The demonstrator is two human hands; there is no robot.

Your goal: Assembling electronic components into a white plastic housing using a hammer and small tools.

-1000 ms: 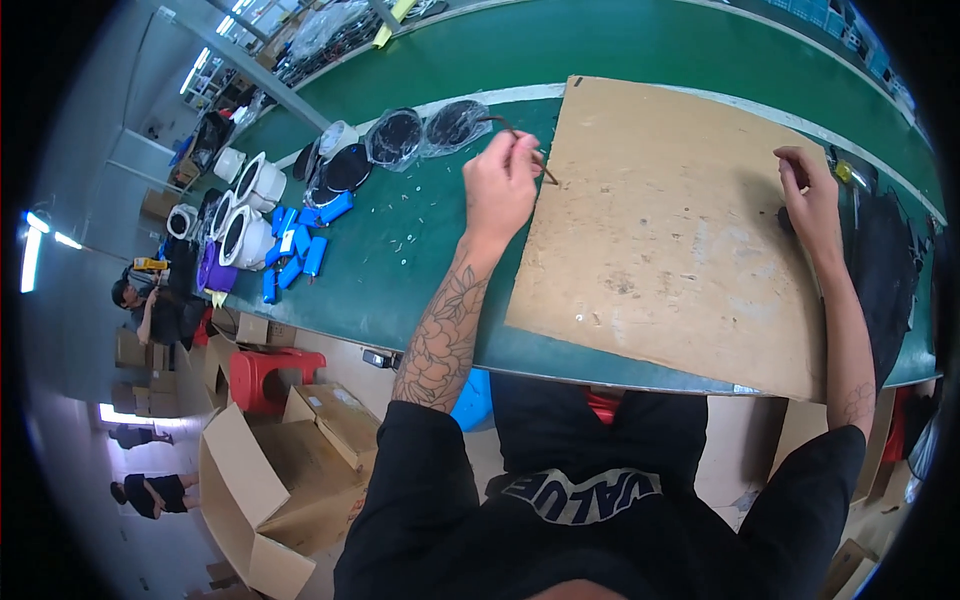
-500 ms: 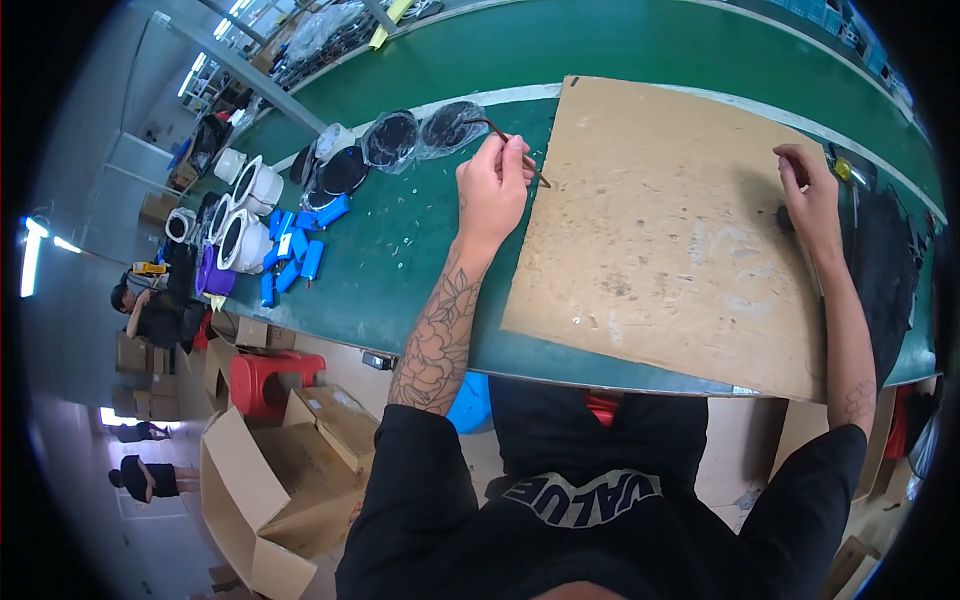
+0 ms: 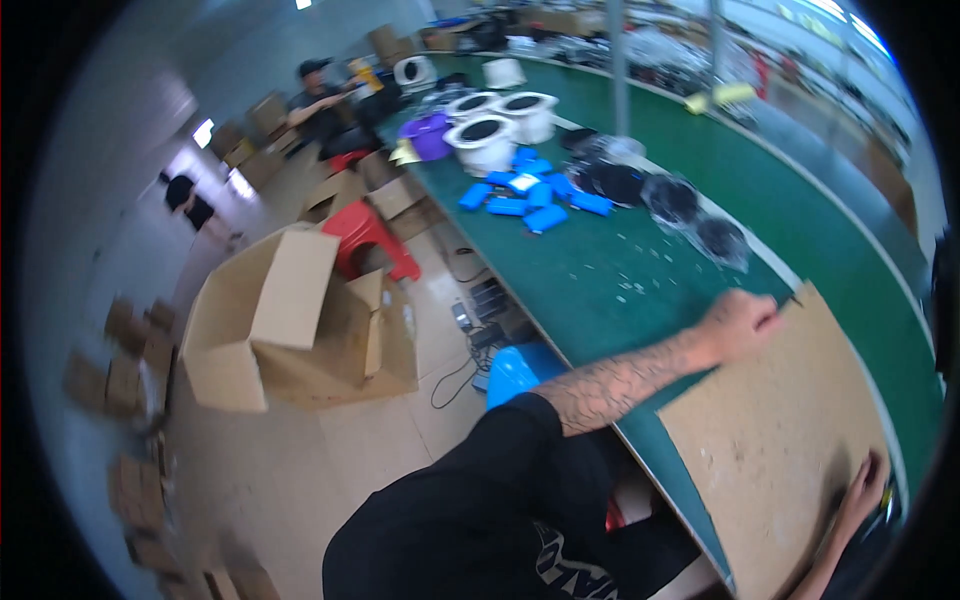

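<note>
My left hand [image 3: 738,326] is closed above the far left corner of a flat brown cardboard sheet [image 3: 765,440] on the green bench. Motion blurs its fingers. The thin, bent brown rod that it held a moment ago is hardly visible now. My right hand [image 3: 858,492] is over the sheet's right edge, fingers loosely curled and apart, with nothing seen in them. Beyond my left hand lie round black pieces in clear plastic bags [image 3: 720,240].
Blue wrapped cylinders [image 3: 545,218], white round housings [image 3: 482,145] and a purple tub [image 3: 428,137] stand farther left on the green bench [image 3: 580,300]. On the floor are an open carton [image 3: 290,290], a red stool [image 3: 368,238] and a blue stool [image 3: 515,372]. A seated person [image 3: 335,115] is beyond.
The view has swung left, so bench and floor have shifted across the picture. My left hand remains closed near the sheet's left side; the rod no longer shows clearly. My right hand stays at the right edge.
</note>
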